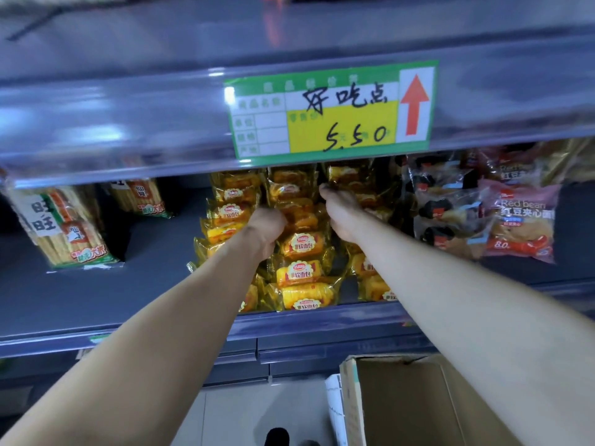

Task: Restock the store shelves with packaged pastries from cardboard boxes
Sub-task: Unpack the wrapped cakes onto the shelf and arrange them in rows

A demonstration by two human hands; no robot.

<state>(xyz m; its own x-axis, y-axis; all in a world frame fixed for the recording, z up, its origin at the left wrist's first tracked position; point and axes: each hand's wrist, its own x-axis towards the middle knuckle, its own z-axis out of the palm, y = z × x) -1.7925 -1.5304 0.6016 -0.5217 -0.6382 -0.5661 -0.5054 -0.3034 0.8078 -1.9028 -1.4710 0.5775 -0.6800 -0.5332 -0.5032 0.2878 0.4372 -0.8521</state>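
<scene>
Several yellow packaged pastries stand in rows on the grey shelf, reaching from its front edge to the back. Both my arms stretch in under the upper shelf. My left hand is curled on the left side of the middle row of packs. My right hand grips the packs on the right side of that row, with its thumb up against a pack at the back. The fingers of both hands are hidden among the wrappers. An open cardboard box stands on the floor at the lower right.
Above my hands the upper shelf edge carries a green and yellow price tag. Rice cracker bags stand at the left of the shelf, red bean bread bags at the right. Bare shelf lies between crackers and pastries.
</scene>
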